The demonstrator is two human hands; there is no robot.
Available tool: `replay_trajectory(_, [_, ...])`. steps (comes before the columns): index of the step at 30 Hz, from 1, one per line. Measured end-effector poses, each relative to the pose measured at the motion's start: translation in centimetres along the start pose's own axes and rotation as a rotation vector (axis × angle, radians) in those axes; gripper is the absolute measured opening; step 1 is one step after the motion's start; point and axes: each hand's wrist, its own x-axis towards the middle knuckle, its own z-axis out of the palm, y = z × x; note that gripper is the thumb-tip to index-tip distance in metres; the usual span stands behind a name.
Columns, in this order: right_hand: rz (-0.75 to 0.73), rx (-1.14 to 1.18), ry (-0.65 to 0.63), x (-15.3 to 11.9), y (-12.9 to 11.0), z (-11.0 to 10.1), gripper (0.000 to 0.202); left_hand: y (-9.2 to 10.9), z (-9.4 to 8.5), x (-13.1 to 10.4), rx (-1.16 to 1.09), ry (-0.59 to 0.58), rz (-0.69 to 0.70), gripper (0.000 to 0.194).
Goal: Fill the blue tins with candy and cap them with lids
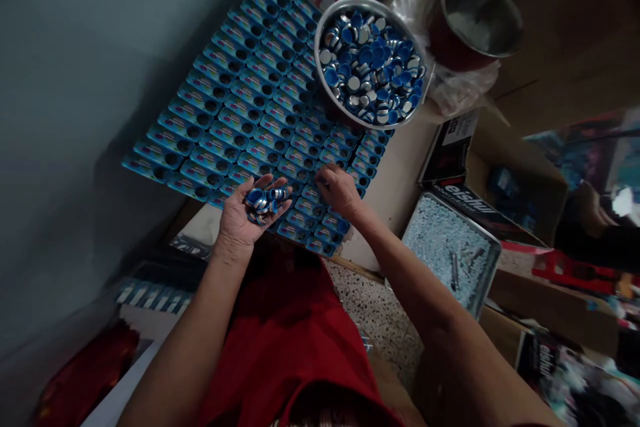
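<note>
Rows of blue printed trays (215,90), each with a round hole at one end, cover the table. My left hand (245,210) is palm up near their front edge, cupping a pile of blue and silver caps (263,203). Over the trays to its right, my right hand (337,190) points down with its fingers drawn together; whatever is at its fingertips is too small to make out. A metal bowl (323,73) full of the same kind of caps rests on the back right part of the trays.
A second metal bowl (515,37) stands at the back right by clear plastic bags. A cardboard box (525,167) and a metal tray of small pale pieces (440,240) are at the right. A wall (65,80) borders the left.
</note>
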Motion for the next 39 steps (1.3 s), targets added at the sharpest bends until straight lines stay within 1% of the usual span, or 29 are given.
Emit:
replay_trajectory(2, [0.102, 0.085, 0.035, -2.2, 0.1, -0.6, 0.018, -0.4, 0.0, 0.0, -0.025, -0.006, -0.015, 0.024])
replay_trajectory(4, [0.257, 0.185, 0.061, -5.8, -0.1, -1.0, 0.021, -0.9, 0.1, -0.2, -0.044, -0.022, -0.031, 0.023])
replay_trajectory(5, [0.329, 0.227, 0.052, -7.9, -0.4, -1.1, 0.022, -1.2, 0.1, -0.3, -0.048, -0.033, -0.036, 0.024])
replay_trajectory(6, [0.394, 0.235, 0.028, -9.9, -0.7, -1.0, 0.020, -1.5, 0.1, -0.4, -0.050, -0.042, -0.038, 0.025])
replay_trajectory(8, [0.457, 0.205, 0.013, -13.3, -1.4, -0.6, 0.013, -2.2, 0.0, -0.7, -0.050, -0.061, -0.039, 0.026])
replay_trajectory(9, [0.476, 0.179, 0.017, -14.3, -1.7, -0.2, 0.011, -2.5, 0.0, -0.8, -0.053, -0.071, -0.044, 0.026])
replay_trajectory(11, [0.503, 0.136, 0.027, -15.2, -2.0, 0.5, 0.010, -3.2, -0.2, -0.8, -0.058, -0.092, -0.067, 0.025])
replay_trajectory(15, [0.551, 0.080, -0.001, -13.9, -1.1, 1.6, 0.008, -4.2, -0.7, 0.0, -0.037, -0.141, -0.106, 0.027])
replay_trajectory(17, [0.581, 0.055, -0.025, -13.2, -0.3, 1.8, 0.013, -4.5, -1.0, 0.5, -0.025, -0.158, -0.113, 0.029])
replay_trajectory(19, [0.596, 0.037, -0.037, -12.9, 0.3, 1.6, 0.019, -4.7, -1.2, 1.0, -0.021, -0.160, -0.119, 0.030])
replay_trajectory(21, [0.566, 0.035, -0.032, -12.6, 0.2, 0.9, 0.022, -4.8, -1.4, 1.1, -0.025, -0.161, -0.125, 0.032])
replay_trajectory(24, [0.484, 0.067, -0.018, -11.7, -1.6, -1.0, 0.022, -4.7, -1.5, 0.8, -0.030, -0.188, -0.149, 0.035])
replay_trajectory(27, [0.365, 0.137, 0.067, -9.4, -4.9, -2.6, 0.016, -4.5, -1.3, 0.6, -0.007, -0.223, -0.189, 0.037])
replay_trajectory(29, [0.209, 0.173, 0.126, -7.4, -7.1, -3.0, 0.015, -4.7, -1.0, 0.6, 0.014, -0.194, -0.225, 0.034])
replay_trajectory(31, [0.056, 0.138, 0.123, -5.6, -8.6, -2.8, 0.017, -5.1, -0.7, 0.9, 0.022, -0.112, -0.255, 0.028])
replay_trajectory(33, [-0.012, 0.034, 0.069, -4.3, -9.1, -2.2, 0.014, -5.7, -0.5, 1.1, 0.022, -0.038, -0.271, 0.025])
replay_trajectory(35, [-0.025, -0.036, 0.035, -3.9, -9.0, -1.5, 0.008, -6.4, -0.5, 1.4, 0.022, -0.012, -0.278, 0.024])
replay_trajectory(37, [-0.007, -0.003, 0.031, -4.0, -8.6, -0.9, 0.007, -7.0, -0.5, 1.5, 0.026, -0.014, -0.293, 0.024])
replay_trajectory(39, [0.064, 0.120, 0.069, -4.4, -8.2, -0.7, 0.008, -7.4, -0.5, 1.5, 0.027, -0.014, -0.300, 0.022])
